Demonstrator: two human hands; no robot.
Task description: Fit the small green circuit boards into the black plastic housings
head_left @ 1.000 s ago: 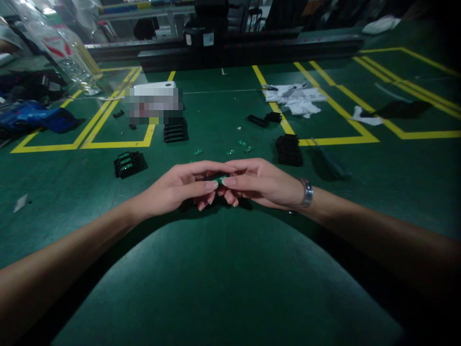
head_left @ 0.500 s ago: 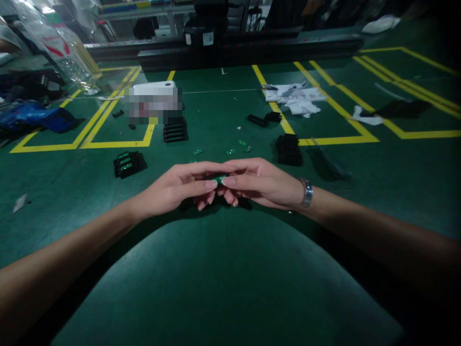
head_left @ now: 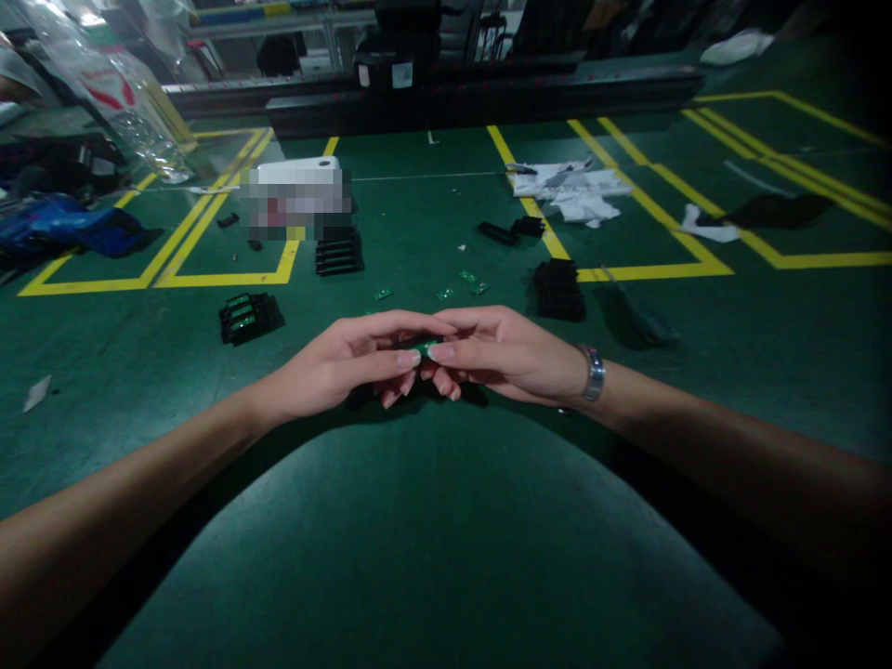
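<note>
Above the green mat [head_left: 432,539], both hands (fingertips meeting) pinch one small green chip [head_left: 425,347].

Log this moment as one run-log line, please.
left hand: grips green chip | right hand: grips same green chip, fingertips meeting | beyond hands: loose chips, black holders on green mat
</note>
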